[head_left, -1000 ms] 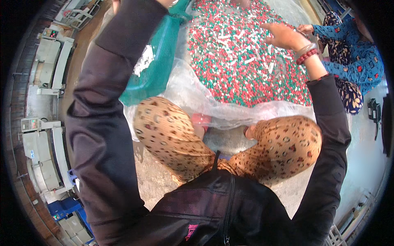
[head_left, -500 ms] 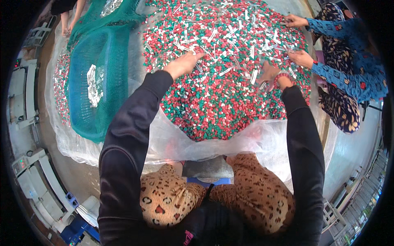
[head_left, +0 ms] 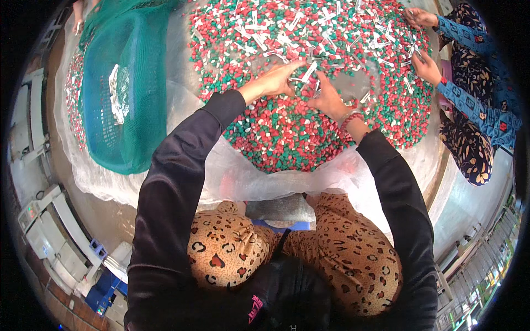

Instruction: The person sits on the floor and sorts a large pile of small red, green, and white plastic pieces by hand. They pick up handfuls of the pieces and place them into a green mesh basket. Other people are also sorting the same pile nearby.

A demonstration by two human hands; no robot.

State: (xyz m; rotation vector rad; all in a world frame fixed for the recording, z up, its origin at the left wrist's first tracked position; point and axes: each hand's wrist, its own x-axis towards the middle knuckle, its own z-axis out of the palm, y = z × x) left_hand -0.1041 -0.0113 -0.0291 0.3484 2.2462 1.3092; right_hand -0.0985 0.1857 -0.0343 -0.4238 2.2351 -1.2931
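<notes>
My left hand (head_left: 274, 81) and my right hand (head_left: 329, 100) meet over a wide, shallow pile of small red, green and white pieces (head_left: 287, 129). Between their fingertips are narrow clear-and-white plastic strips (head_left: 309, 71). The left hand's thumb and fingers curl around one end of these. Against the right hand's fingers lies a clear piece, partly hidden. A beaded bracelet (head_left: 351, 117) circles my right wrist. Many similar loose strips (head_left: 296, 21) lie scattered over the far part of the pile.
A blue basket under green netting (head_left: 124, 99) stands at the left, with crumpled silvery plastic (head_left: 117, 96) in it. Translucent sheeting (head_left: 265, 196) hangs over the near edge. At the right, a co-worker's hands (head_left: 425, 66) reach into the pile; another person's hand (head_left: 78, 19) shows far left.
My right hand has swept left and up to meet my left hand, which has shifted right. A bare grey patch of surface now shows where the right hand was. The view has tilted slightly.
</notes>
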